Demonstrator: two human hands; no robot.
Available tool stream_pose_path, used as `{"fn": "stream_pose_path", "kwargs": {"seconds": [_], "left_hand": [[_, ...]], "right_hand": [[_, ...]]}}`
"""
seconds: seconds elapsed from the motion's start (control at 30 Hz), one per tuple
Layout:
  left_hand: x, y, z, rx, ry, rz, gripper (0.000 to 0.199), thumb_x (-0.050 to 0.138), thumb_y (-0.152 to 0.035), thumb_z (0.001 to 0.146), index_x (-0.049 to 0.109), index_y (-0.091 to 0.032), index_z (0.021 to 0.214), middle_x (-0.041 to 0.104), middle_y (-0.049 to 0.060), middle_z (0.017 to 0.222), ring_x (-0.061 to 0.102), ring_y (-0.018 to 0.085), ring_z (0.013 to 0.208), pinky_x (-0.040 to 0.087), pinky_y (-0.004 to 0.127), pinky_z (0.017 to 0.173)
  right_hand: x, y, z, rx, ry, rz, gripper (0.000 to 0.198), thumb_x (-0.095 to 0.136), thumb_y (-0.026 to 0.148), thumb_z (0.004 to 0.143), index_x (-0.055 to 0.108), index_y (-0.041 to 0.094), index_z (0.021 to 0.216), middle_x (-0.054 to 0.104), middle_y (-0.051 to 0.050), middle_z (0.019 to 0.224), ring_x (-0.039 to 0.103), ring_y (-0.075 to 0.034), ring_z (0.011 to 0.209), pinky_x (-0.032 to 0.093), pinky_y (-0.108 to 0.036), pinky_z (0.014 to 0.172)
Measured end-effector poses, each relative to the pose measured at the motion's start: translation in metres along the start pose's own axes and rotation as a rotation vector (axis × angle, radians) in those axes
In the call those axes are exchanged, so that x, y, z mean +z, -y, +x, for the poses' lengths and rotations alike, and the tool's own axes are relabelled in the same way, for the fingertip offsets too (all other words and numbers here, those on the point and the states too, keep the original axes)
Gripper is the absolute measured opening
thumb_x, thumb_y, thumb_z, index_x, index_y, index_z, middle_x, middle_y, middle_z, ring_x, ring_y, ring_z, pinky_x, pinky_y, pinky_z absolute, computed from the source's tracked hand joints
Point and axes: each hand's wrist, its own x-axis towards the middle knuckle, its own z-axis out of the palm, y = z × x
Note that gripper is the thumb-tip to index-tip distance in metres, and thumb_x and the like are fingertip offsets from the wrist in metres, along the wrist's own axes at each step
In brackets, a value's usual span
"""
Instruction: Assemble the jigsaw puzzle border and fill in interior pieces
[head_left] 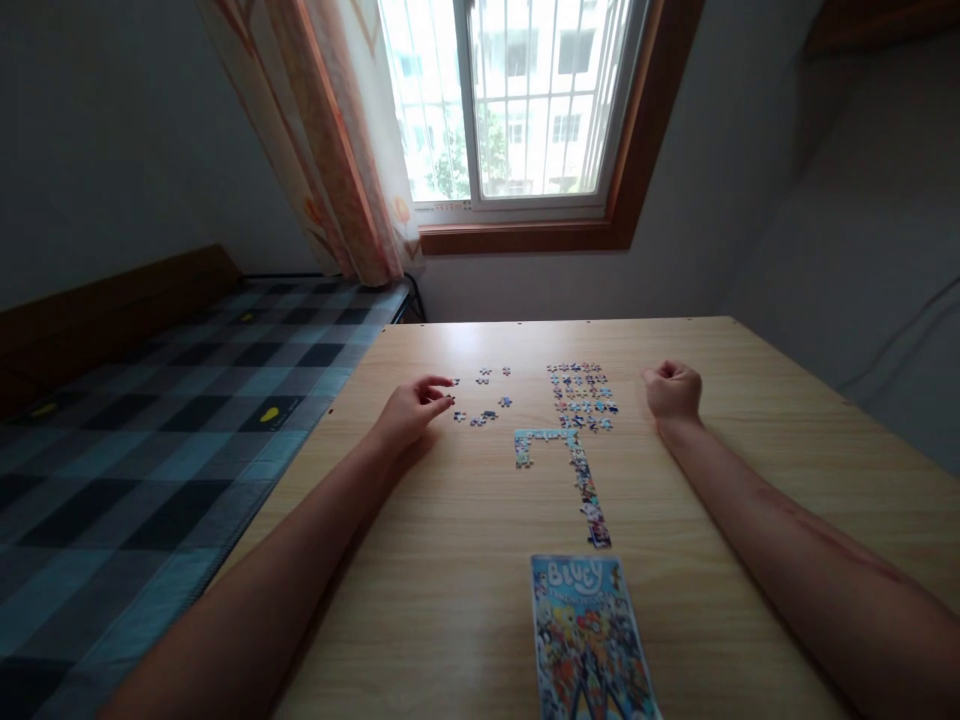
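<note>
Left hand point(409, 408) loosely parted beside scattered puzzle pieces point(489, 414) on a tabletop point(465, 520), right hand point(673, 391) in a fist.

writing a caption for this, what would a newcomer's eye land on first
Probably the bright window at the top. Next, the Bluey box at the bottom edge, with joined pieces just beyond it. Then the left hand and the right hand, a fist, flanking the loose pieces.

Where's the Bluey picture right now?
In the head view, the Bluey picture lies at the bottom, right of centre, on the wooden table, just below the joined strip of puzzle pieces.
</note>
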Motion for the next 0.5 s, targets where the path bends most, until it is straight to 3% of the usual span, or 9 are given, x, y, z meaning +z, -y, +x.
{"fn": "stream_pose_path", "kwargs": {"seconds": [0.07,0.13,0.3,0.33,0.4,0.5], "left_hand": [[0.006,-0.016,-0.009,0.04,0.029,-0.138,0.035,0.068,-0.035,0.079,0.074,-0.018,0.109,0.074,0.004,0.079,0.061,0.013,0.063,0.045,0.024,0.055],[0.015,-0.033,-0.019,0.023,0.074,-0.215,0.021,0.07,-0.03,0.078,0.077,-0.018,0.094,0.072,0.004,0.071,0.057,0.012,0.056,0.042,0.023,0.048],[0.041,-0.062,-0.041,-0.182,0.312,-0.384,0.01,0.075,-0.025,0.076,0.074,-0.019,0.084,0.073,0.004,0.07,0.056,0.01,0.048,0.04,0.021,0.04],[0.046,-0.064,-0.045,-0.221,0.337,-0.412,0.009,0.074,-0.023,0.076,0.073,-0.018,0.083,0.074,0.004,0.072,0.056,0.01,0.047,0.041,0.021,0.04],[0.054,-0.065,-0.05,-0.274,0.358,-0.456,0.006,0.073,-0.021,0.077,0.071,-0.018,0.081,0.074,0.004,0.073,0.055,0.009,0.044,0.042,0.021,0.039],[0.06,-0.064,-0.051,-0.311,0.345,-0.485,0.003,0.07,-0.02,0.079,0.07,-0.018,0.082,0.075,0.004,0.074,0.052,0.008,0.04,0.041,0.021,0.037]], "right_hand": [[-0.001,0.001,0.0,-0.008,-0.004,-0.01,0.032,0.061,0.022,0.063,0.032,0.024,0.051,0.025,0.009,0.049,0.025,-0.009,0.049,0.022,-0.027,0.048],[-0.003,0.004,-0.001,-0.021,-0.003,-0.017,0.034,0.061,0.021,0.064,0.031,0.024,0.051,0.024,0.009,0.05,0.024,-0.009,0.05,0.022,-0.028,0.048],[-0.013,0.021,-0.015,-0.114,0.048,-0.03,0.041,0.064,0.023,0.071,0.029,0.024,0.051,0.025,0.008,0.051,0.026,-0.01,0.051,0.025,-0.029,0.051],[-0.016,0.028,-0.021,-0.164,0.091,-0.034,0.042,0.065,0.023,0.073,0.03,0.023,0.05,0.026,0.008,0.051,0.028,-0.01,0.051,0.026,-0.029,0.053],[-0.021,0.044,-0.035,-0.411,0.224,-0.059,0.04,0.067,0.025,0.078,0.036,0.023,0.052,0.035,0.006,0.053,0.035,-0.011,0.054,0.031,-0.029,0.055],[-0.024,0.071,-0.061,-0.653,0.475,0.011,0.015,0.069,0.028,0.084,0.061,0.022,0.072,0.06,0.002,0.068,0.05,-0.013,0.058,0.041,-0.029,0.057]]}}
